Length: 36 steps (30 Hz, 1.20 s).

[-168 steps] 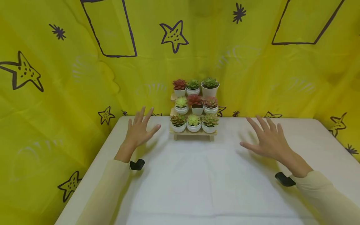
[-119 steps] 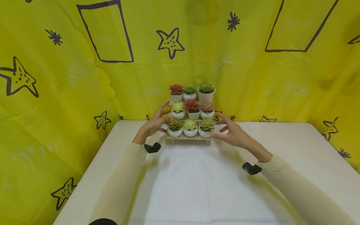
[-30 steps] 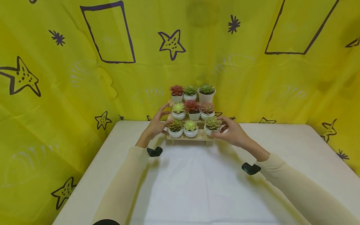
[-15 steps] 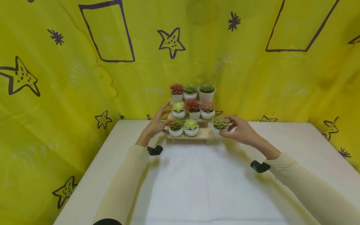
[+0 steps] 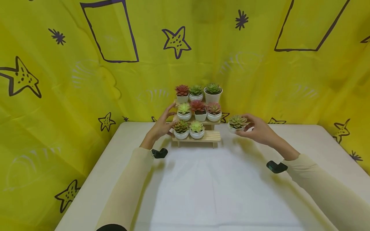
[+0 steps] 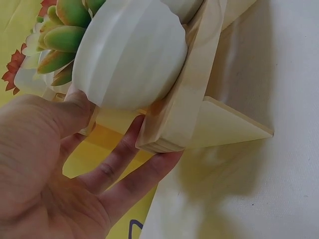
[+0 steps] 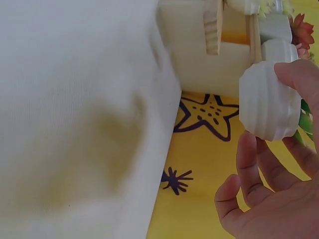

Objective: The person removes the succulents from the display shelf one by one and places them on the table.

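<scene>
Wooden tiered stand point(image 5: 212, 136) keeps its place. The left hand point(image 5: 159, 129), fingers loosely spread, still touches its left end. The right hand point(image 5: 260, 130) pinches the green potted succulent point(image 5: 237, 123), since moved off the lowest step, now raised apart at right.

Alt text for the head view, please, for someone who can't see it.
The right-hand grip holds a green succulent in a round white pot, right of a pale wooden three-tier stand. The left-hand grip touches the stand's left side; eight more white-potted succulents sit on it.
</scene>
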Each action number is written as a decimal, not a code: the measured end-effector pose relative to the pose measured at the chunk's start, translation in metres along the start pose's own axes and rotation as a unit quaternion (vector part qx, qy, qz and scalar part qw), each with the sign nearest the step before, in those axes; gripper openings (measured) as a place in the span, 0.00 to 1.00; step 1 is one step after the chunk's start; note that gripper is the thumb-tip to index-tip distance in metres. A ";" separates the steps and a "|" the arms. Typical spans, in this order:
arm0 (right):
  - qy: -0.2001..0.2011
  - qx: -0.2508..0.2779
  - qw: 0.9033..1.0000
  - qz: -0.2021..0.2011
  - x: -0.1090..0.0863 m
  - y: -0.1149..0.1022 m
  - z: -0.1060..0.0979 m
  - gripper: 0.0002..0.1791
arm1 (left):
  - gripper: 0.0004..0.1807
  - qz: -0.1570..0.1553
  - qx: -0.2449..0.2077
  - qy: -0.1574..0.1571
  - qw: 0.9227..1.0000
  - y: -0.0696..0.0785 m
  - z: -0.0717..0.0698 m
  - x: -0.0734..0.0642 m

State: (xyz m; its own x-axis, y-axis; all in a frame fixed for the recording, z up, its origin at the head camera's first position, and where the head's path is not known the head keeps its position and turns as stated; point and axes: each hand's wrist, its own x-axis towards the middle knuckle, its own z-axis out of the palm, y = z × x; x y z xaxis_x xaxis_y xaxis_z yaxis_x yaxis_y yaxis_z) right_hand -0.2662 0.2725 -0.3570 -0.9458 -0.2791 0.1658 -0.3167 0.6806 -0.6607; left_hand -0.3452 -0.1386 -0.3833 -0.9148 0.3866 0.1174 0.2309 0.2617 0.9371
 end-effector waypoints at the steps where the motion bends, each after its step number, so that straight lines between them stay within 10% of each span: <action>1: 0.001 0.001 1.000 0.001 0.001 0.001 -0.001 0.37 | 0.42 0.000 0.001 -0.001 1.000 0.000 0.000 0.000; 36: -0.026 0.018 0.995 0.099 0.036 0.060 0.009 0.43 | 0.42 -0.007 -0.022 -0.004 1.000 0.001 0.000 0.001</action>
State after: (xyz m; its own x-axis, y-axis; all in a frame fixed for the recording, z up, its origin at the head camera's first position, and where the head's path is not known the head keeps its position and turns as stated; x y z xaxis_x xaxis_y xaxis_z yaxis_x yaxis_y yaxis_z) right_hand -0.3182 0.2972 -0.3975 -0.9842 -0.1771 -0.0071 -0.1213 0.7018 -0.7019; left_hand -0.3459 -0.1383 -0.3819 -0.9152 0.3901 0.1008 0.2019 0.2276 0.9526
